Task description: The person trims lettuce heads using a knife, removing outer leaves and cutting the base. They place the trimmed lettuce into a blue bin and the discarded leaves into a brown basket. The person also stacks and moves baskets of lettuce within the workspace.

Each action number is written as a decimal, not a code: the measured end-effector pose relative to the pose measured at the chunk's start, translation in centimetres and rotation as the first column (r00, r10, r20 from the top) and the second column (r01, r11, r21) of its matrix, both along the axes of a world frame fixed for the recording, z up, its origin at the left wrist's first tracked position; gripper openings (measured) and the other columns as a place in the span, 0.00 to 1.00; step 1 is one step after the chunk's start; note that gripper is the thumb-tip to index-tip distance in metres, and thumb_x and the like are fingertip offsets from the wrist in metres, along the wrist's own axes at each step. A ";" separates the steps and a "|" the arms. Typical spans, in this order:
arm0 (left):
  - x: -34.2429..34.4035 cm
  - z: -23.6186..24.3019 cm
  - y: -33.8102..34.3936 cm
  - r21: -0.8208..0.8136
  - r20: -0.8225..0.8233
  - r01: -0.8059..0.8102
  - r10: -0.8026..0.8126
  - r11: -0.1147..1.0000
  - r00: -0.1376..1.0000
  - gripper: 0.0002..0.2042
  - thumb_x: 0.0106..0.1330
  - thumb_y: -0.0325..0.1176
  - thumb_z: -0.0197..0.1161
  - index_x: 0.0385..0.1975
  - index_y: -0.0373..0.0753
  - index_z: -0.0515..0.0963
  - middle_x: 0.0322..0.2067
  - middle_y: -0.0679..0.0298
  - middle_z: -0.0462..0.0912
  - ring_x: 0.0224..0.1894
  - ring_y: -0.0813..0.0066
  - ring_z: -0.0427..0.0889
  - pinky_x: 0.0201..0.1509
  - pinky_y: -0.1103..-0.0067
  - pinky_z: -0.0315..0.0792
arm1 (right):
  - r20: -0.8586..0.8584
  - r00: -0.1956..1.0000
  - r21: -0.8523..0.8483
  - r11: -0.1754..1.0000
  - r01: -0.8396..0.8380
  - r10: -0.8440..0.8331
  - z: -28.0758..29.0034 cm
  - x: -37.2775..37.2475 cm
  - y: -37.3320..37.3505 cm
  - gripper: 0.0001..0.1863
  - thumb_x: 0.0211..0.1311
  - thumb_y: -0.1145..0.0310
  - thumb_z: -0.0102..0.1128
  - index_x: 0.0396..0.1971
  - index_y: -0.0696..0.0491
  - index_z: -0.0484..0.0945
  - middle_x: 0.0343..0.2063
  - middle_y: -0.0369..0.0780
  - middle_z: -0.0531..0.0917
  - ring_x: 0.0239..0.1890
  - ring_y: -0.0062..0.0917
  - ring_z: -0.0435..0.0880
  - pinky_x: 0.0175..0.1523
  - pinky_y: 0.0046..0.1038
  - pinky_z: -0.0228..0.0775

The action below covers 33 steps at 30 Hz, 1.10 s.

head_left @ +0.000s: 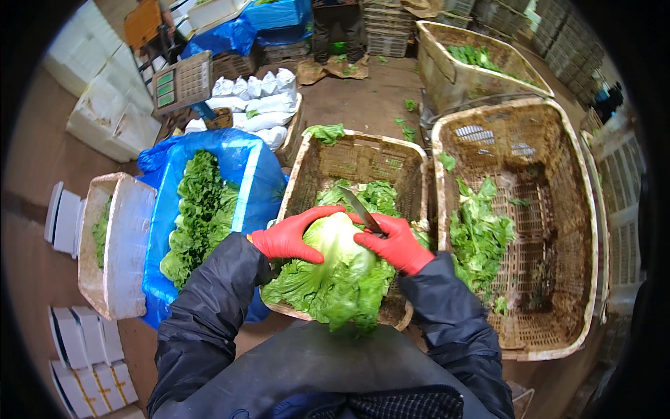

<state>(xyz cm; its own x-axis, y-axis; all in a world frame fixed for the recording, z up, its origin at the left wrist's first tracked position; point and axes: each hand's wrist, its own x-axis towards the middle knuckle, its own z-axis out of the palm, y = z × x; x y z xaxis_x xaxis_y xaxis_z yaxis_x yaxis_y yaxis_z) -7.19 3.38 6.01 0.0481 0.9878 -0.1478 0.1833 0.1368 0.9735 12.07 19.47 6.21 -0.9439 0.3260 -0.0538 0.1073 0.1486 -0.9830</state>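
Note:
My red-gloved left hand (pixel 292 236) is wrapped round the left side of a big, loose-leaved head of lettuce (pixel 340 262), thumb across its pale base. In my red-gloved right hand (pixel 399 246) is a knife (pixel 360 208), its dark blade pointing up and to the left; that hand's thumb and fingers also rest against the lettuce's right side. The lettuce is held over the near part of a dirty plastic crate (pixel 328 165), where other leaves (pixel 380 197) lie. Its outer leaves hang down toward my dark apron.
A blue-lined box (pixel 246 190) of lettuce heads (pixel 202 209) stands at left, beside a white foam box (pixel 132 230). The large crate (pixel 587 209) at right holds loose leaves (pixel 481 230). Beyond are a scale (pixel 183 82), white bags (pixel 269 105) and another leaf-filled bin (pixel 460 77).

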 end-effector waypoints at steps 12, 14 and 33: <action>-15.0 5.1 -20.5 0.009 -0.161 -0.679 0.671 0.734 0.723 0.47 0.34 0.37 0.77 0.59 0.38 0.60 0.57 0.60 0.64 0.59 0.66 0.64 0.62 0.71 0.60 | 0.434 0.901 0.464 0.854 -0.234 0.010 -5.1 -0.1 3.8 0.20 0.57 0.60 0.60 0.50 0.47 0.74 0.43 0.45 0.80 0.44 0.38 0.79 0.49 0.31 0.70; -19.6 2.5 -19.9 0.114 -0.619 -0.576 0.512 0.809 0.596 0.44 0.34 0.35 0.76 0.58 0.43 0.63 0.50 0.55 0.68 0.54 0.57 0.68 0.57 0.68 0.64 | 0.523 0.852 0.233 0.967 -0.100 -0.038 -7.6 2.4 1.6 0.20 0.57 0.64 0.61 0.50 0.49 0.74 0.40 0.43 0.81 0.42 0.27 0.80 0.48 0.26 0.70; -30.1 -23.9 -7.1 0.003 -0.599 -0.512 0.411 0.859 0.687 0.22 0.64 0.34 0.49 0.59 0.38 0.63 0.57 0.53 0.66 0.60 0.58 0.63 0.65 0.73 0.54 | 0.406 0.044 0.143 0.110 0.984 -0.913 -12.6 27.8 11.0 0.29 0.51 0.58 0.66 0.51 0.57 0.69 0.41 0.37 0.76 0.37 0.27 0.76 0.25 0.25 0.69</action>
